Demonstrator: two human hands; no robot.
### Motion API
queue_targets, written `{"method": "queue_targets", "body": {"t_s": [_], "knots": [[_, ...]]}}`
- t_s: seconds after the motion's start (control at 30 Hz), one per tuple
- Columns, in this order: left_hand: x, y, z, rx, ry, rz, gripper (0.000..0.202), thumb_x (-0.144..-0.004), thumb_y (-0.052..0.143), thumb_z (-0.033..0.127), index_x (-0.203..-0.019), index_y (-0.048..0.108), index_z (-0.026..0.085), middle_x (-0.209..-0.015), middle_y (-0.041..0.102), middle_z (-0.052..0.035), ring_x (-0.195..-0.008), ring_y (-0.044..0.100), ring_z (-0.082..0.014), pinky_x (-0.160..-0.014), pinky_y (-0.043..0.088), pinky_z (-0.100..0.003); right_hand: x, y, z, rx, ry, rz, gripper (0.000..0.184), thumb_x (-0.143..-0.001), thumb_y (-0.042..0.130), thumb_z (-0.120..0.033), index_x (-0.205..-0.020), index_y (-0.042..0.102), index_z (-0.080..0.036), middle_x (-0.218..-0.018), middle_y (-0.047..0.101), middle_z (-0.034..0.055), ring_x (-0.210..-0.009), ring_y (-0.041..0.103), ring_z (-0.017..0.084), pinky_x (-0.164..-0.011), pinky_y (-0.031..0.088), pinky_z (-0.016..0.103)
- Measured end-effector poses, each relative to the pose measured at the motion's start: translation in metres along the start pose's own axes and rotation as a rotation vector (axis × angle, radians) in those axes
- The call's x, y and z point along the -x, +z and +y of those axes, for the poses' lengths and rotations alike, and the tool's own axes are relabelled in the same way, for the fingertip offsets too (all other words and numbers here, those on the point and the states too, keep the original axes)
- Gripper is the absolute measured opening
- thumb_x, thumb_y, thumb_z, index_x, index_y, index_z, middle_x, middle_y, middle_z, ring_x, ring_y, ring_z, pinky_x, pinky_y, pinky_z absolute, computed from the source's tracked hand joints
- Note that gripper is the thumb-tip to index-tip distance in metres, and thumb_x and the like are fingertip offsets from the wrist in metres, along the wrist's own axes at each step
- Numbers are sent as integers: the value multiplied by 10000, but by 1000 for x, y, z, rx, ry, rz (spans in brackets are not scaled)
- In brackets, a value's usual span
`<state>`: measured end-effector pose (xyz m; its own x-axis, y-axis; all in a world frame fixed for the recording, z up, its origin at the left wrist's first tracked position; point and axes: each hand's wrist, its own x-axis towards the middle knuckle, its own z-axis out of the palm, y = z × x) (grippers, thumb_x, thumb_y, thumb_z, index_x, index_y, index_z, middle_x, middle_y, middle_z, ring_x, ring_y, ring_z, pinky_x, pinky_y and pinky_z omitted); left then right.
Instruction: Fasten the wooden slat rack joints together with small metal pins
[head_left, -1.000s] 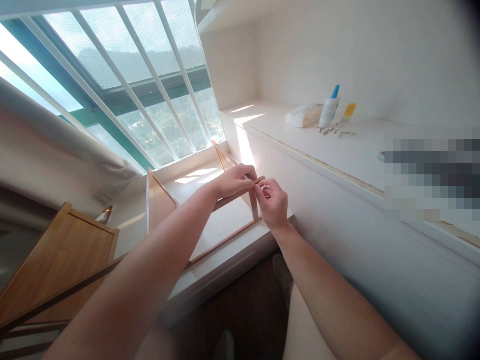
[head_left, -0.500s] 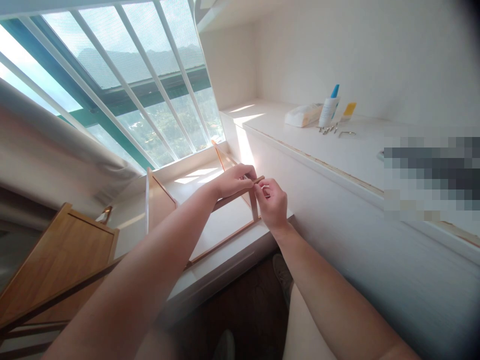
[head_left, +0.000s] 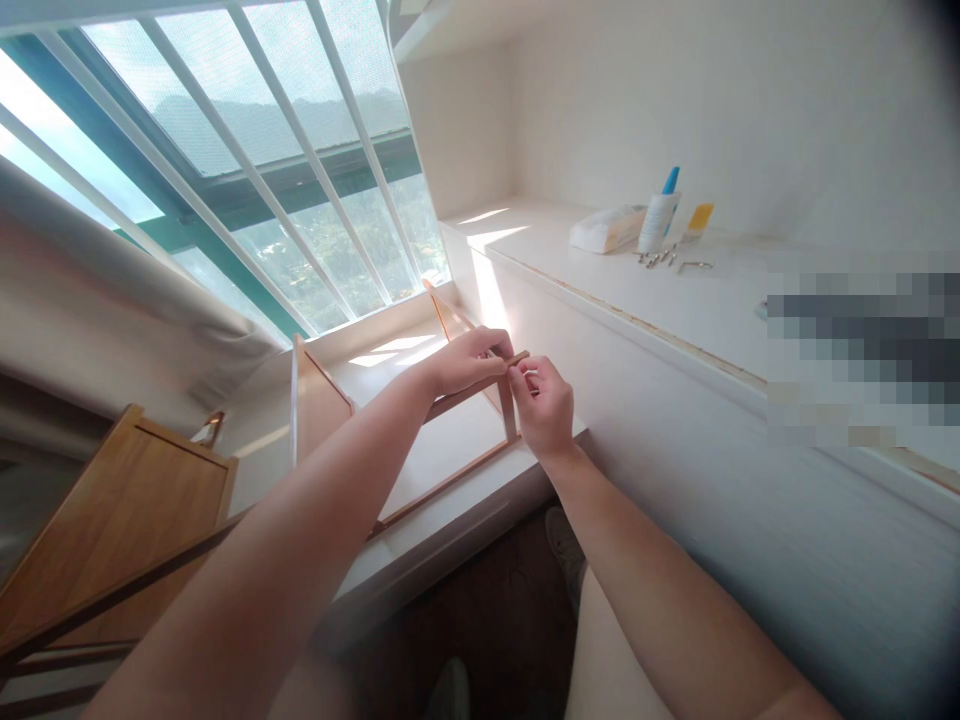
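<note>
My left hand point(head_left: 471, 360) is closed round the end of a thin wooden rail point(head_left: 459, 395) that slants up from the lower left. My right hand point(head_left: 545, 405) pinches something small at the tip of that rail; what the fingers hold is too small to name. Both hands sit above an open wooden frame point(head_left: 450, 480) with white panels, lying on the white window ledge point(head_left: 420, 550). An upright side panel point(head_left: 315, 405) of the frame stands to the left of my left forearm.
A white counter point(head_left: 600, 280) on the right carries a white pack point(head_left: 606, 229), a bottle with a blue cap point(head_left: 658, 215), a yellow item point(head_left: 699, 219), several screws point(head_left: 656, 260) and a hex key point(head_left: 694, 266). A barred window point(head_left: 262, 170) fills the upper left. A wooden panel point(head_left: 112, 520) leans at lower left.
</note>
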<state>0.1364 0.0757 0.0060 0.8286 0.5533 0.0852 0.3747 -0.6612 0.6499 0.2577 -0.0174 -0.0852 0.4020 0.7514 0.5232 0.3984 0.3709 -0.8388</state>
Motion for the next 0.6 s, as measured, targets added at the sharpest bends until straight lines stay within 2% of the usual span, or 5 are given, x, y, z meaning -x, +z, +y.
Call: {"method": "queue_targets", "body": {"t_s": [0.6], "knots": [[0,0,1,9,-15,5,141,-763,524,264,-833,591,163,-862,584,-17,-865,547,-181,-787,435,-310,0,0,-2,26,-7,14,234,-905,515,-411,-825,559,-196,-540,513,-51,-480,447,97,-512,333,224]]}}
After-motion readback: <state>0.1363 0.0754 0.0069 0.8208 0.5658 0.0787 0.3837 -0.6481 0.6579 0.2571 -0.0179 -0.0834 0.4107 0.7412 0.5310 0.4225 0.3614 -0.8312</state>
